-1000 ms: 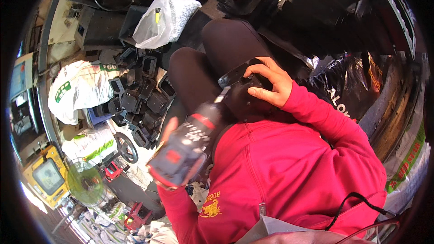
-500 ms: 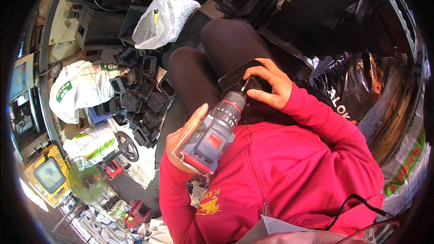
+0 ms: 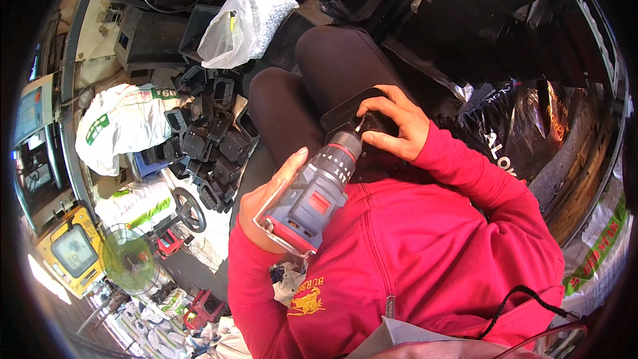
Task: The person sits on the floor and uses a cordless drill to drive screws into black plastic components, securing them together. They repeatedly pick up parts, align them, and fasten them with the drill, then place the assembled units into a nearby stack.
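My left hand (image 3: 264, 207) is wrapped around a grey and red cordless drill (image 3: 311, 198), whose handle is mostly hidden under the drill body. The drill points up and to the right across my lap. Its bit meets a black flat part (image 3: 341, 113) with rounded corners, held over my thigh. Gripping that black part at its right edge is my right hand (image 3: 401, 125), thumb and fingers curled around the spot where the bit tip ends. Whether a screw sits on the tip is too small to tell.
A clear plastic bag (image 3: 247, 30) of small pale pieces lies beyond my knees. Left of my legs is a pile of black molded parts (image 3: 212, 139), with a white sack (image 3: 123, 126) beside it. A green fan (image 3: 129, 259) and a yellow-framed scale (image 3: 74, 251) stand at lower left.
The surroundings have shifted slightly in the picture. My left hand and the drill have tipped a little to the left at the rear; both hands keep their holds.
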Demonstrator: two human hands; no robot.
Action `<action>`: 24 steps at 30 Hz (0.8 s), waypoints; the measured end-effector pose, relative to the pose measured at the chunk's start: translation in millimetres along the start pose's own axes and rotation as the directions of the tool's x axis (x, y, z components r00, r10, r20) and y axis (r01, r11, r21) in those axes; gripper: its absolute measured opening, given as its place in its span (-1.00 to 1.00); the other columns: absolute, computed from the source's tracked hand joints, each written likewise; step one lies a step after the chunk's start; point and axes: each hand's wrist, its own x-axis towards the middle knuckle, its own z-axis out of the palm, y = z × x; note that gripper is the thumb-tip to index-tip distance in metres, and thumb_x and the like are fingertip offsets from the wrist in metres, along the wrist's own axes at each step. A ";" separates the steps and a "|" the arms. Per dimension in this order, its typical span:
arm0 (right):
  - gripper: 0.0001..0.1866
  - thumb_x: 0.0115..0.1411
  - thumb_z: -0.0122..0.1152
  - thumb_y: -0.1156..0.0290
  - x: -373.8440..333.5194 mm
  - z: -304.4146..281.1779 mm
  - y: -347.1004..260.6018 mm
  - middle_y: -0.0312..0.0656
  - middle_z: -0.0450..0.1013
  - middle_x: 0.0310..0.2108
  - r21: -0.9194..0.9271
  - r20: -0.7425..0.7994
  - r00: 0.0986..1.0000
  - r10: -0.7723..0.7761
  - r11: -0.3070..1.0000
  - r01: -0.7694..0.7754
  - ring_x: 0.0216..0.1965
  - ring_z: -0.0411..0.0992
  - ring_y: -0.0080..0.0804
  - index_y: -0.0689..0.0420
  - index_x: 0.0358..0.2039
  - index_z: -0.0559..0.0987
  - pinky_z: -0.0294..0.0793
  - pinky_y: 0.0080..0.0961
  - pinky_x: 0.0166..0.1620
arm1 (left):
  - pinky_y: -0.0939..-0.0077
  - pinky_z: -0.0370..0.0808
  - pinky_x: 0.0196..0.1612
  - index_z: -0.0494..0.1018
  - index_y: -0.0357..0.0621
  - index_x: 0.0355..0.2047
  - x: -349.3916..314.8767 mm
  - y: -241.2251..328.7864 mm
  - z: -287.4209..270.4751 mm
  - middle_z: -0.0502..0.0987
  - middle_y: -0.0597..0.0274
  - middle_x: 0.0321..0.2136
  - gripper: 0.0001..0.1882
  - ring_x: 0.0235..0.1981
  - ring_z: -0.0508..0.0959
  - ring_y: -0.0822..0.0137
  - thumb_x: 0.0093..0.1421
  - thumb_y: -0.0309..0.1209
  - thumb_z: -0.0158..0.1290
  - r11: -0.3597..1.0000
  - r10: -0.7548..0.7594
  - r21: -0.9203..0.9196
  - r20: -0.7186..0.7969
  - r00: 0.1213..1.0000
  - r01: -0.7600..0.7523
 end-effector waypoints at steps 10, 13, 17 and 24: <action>-0.57 0.08 0.29 0.18 -1.1 -0.3 -7.0 0.08 0.25 0.06 0.019 0.014 1.000 -0.004 1.000 0.003 0.07 0.32 0.07 0.00 -0.05 0.48 0.33 -0.26 0.10 | 0.44 0.59 -0.29 0.32 -0.05 0.12 18.4 22.2 -21.9 0.57 0.21 -0.14 -0.20 -0.29 0.65 0.20 -0.20 -0.36 0.35 0.997 0.008 0.072 0.062 0.998 -0.013; -0.55 0.06 0.30 0.21 0.3 0.6 -8.4 0.08 0.25 0.05 0.003 0.023 1.000 0.000 1.000 0.000 0.10 0.29 0.07 0.05 -0.03 0.48 0.30 -0.25 0.13 | 0.41 0.59 -0.31 0.32 -0.02 0.11 25.1 31.1 -31.3 0.54 0.27 -0.08 -0.17 -0.30 0.64 0.19 -0.24 -0.32 0.36 0.994 -0.001 0.107 0.122 0.993 -0.012; -0.56 0.07 0.29 0.13 1.3 1.6 -7.3 0.05 0.21 0.08 -0.046 0.005 1.000 -0.007 0.999 0.008 -0.07 0.42 0.10 -0.13 -0.02 0.46 0.49 -0.21 -0.04 | 0.38 0.58 -0.31 0.33 0.00 0.11 31.3 28.4 -36.2 0.46 0.31 0.02 -0.17 -0.26 0.63 0.23 -0.26 -0.27 0.36 0.976 0.028 0.206 0.213 0.977 -0.073; -0.41 0.05 0.31 0.15 3.1 -0.2 -6.0 0.07 0.18 0.09 -0.052 0.027 0.999 0.021 0.998 -0.019 -0.05 0.40 0.12 -0.06 0.09 0.37 0.47 -0.20 -0.02 | 0.41 0.58 -0.22 0.38 0.03 0.08 50.6 11.4 -25.2 0.38 0.26 0.09 -0.23 -0.22 0.62 0.24 -0.23 -0.28 0.35 0.942 -0.273 -0.058 0.441 0.855 0.331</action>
